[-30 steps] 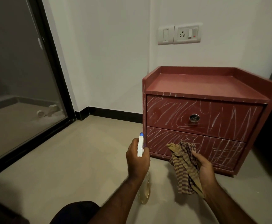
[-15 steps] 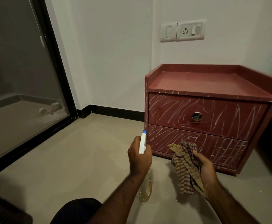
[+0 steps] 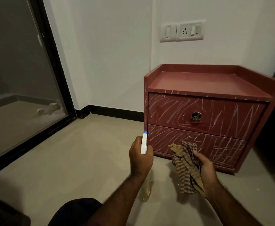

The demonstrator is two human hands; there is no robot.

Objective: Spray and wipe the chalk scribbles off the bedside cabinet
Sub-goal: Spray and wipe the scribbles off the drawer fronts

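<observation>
In the head view, very little has changed during the last second. Your left hand [image 3: 140, 158] still has its fingers curled round the neck of the clear plastic spray bottle with the white head and blue nozzle tip [image 3: 144, 145]. The nozzle points toward the left front corner of the dark red wooden bedside cabinet [image 3: 207, 82], and it is at almost the same place as before. Your right hand [image 3: 206, 168] still grips the crumpled brown-and-beige striped cloth [image 3: 184, 163] in front of the lower drawer [image 3: 228, 150]. I cannot tell if the cloth touches the drawer. Only the view itself has shifted a little.

For the task, I judge that this is still the aiming step. No white line has gone, so the wiping is not begun.

The cabinet stands on the beige tiled floor [image 3: 84, 152], against the white wall, below the white socket plate [image 3: 189, 31]. The white chalk scribbles [image 3: 169, 110] cover both drawer fronts: slanted strokes and loops round the round metal knob [image 3: 196, 115] on the upper drawer [image 3: 241, 121], zigzags and a grid pattern on the lower one. Short marks also run along the front edge of the top and down the left edge. The flat top looks free of chalk.
</observation>
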